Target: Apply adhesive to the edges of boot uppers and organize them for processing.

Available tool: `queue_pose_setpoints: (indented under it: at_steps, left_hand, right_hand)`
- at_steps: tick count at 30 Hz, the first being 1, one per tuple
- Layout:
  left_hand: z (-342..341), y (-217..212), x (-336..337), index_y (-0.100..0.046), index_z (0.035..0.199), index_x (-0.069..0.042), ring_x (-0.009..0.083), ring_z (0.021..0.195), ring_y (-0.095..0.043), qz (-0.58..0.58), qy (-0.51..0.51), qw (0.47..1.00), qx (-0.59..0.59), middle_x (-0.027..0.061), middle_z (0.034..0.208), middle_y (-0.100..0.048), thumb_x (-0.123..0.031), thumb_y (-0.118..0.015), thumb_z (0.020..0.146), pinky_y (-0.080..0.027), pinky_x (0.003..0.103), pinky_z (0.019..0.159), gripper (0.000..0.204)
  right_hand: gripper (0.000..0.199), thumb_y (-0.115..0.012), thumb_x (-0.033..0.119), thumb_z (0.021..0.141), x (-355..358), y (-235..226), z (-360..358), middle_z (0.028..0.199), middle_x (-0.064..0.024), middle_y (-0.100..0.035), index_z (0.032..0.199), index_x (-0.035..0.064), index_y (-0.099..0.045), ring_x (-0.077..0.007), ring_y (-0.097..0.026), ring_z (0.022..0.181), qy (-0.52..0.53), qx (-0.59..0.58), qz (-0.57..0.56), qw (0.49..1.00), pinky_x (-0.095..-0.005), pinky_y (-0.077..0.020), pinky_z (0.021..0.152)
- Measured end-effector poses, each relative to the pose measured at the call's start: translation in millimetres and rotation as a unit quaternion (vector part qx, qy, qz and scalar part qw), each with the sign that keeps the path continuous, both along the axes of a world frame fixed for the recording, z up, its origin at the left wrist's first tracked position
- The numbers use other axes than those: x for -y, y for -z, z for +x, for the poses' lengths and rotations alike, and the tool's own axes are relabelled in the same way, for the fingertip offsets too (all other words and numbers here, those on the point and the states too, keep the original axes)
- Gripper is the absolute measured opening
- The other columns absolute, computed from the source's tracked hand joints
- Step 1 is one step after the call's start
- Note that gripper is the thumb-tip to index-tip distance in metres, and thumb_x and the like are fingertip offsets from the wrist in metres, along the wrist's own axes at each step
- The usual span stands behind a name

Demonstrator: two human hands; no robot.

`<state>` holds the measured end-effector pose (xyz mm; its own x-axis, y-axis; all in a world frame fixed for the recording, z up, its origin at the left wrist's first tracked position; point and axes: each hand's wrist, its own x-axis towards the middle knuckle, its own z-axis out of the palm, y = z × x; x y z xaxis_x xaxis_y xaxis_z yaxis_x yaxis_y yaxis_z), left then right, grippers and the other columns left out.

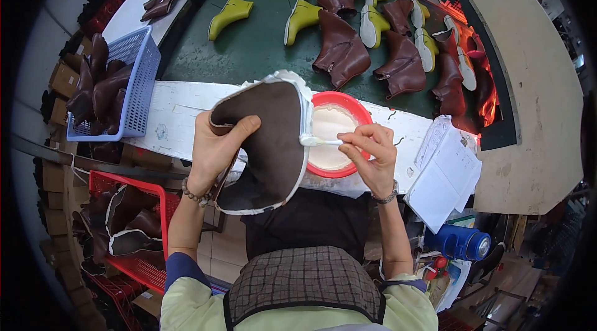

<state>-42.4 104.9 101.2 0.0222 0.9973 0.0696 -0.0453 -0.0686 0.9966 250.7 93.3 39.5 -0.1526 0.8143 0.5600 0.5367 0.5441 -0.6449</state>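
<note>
My left hand (pixel 213 149) grips a dark brown boot upper (pixel 270 122) by its edge, thumb on top and fingers beneath. White liquid coats the upper's pale, ragged rim along the top and right side. Between its thumb and fingers, my right hand (pixel 374 158) pinches a small white brush (pixel 323 142) that looks like a toothbrush. The bristle end touches the right edge of the upper. Below the brush stands a red bowl (pixel 359 109) with creamy white liquid in it, partly covered by the upper and my right fingers.
On the green conveyor belt (pixel 249 57) lie brown boot uppers (pixel 342 51) and yellow-green boot lasts (pixel 231 17), several running into a red-lit opening (pixel 488 82). A blue basket (pixel 149 69) and a red crate (pixel 165 219) hold uppers at left. Papers (pixel 444 169) and a blue flask (pixel 457 242) are at right.
</note>
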Motion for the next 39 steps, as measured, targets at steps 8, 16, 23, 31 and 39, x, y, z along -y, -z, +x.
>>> queue_pose_setpoints:
  at_steps: [8, 16, 23, 31, 39]
  left_hand:
    - [-19.1, 24.5, -32.4, -0.068, 0.116, 0.006, 0.0114, 0.091, -0.066, 0.082, -0.105, 0.989, -0.067, 0.0076, 0.103, -0.073, -0.003, -0.072, 0.091, -0.054, 0.027, 0.082, 0.027]
    - [-85.5, 89.4, -39.0, -0.005, 0.160, 0.000, 0.0390, 0.138, -0.046, -0.016, 0.005, 0.923, -0.384, 0.0299, 0.148, -0.045, -0.036, -0.095, 0.062, -0.037, 0.042, 0.114, 0.138]
    - [-106.0, 120.2, 2.2, -0.004, 0.163, -0.013, 0.0449, 0.140, -0.034, 0.055, 0.040, 0.825, -0.561, 0.0237, 0.156, -0.030, -0.033, -0.096, 0.049, -0.036, 0.056, 0.110, 0.147]
    - [-95.8, 109.6, 8.7, -0.031, 0.155, -0.008, 0.0455, 0.131, -0.040, 0.168, -0.056, 0.867, -0.465, 0.0236, 0.145, -0.038, 0.007, -0.070, 0.065, -0.037, 0.049, 0.112, 0.099]
    - [-33.9, 69.4, 29.0, -0.045, 0.146, -0.008, 0.0440, 0.133, -0.041, 0.250, -0.001, 0.878, -0.408, 0.0232, 0.150, -0.035, 0.016, -0.068, 0.054, -0.037, 0.047, 0.112, 0.098]
  right_hand:
    - [0.024, -0.082, 0.009, 0.077, 4.3, 11.2, 0.8, 0.086, -0.0015, -0.064, 0.101, 0.0100, -0.080, -0.0159, -0.058, 0.082, 0.019, -0.048, -0.096, 0.994, -0.0311, -0.0429, 0.072]
    - [0.007, -0.074, 0.016, 0.079, -17.8, 24.5, 24.2, 0.084, -0.0038, -0.063, 0.086, 0.0134, -0.075, -0.0234, -0.060, 0.080, 0.152, 0.381, -0.055, 0.910, -0.0388, -0.0485, 0.067]
    - [0.012, -0.075, 0.016, 0.085, 2.5, 17.0, 42.8, 0.082, -0.0051, -0.062, 0.096, 0.0114, -0.078, -0.0225, -0.063, 0.076, 0.202, 0.205, -0.094, 0.953, -0.0363, -0.0489, 0.064]
    - [0.014, -0.074, 0.007, 0.088, 15.7, 25.9, 43.4, 0.085, -0.0085, -0.063, 0.102, 0.0035, -0.076, -0.0179, -0.063, 0.069, 0.196, 0.055, -0.113, 0.973, -0.0293, -0.0481, 0.061]
    - [0.019, -0.077, 0.001, 0.085, 15.0, 1.9, -6.3, 0.084, -0.0028, -0.063, 0.105, 0.0029, -0.077, -0.0064, -0.056, 0.069, 0.050, -0.087, -0.110, 0.989, -0.0209, -0.0384, 0.057]
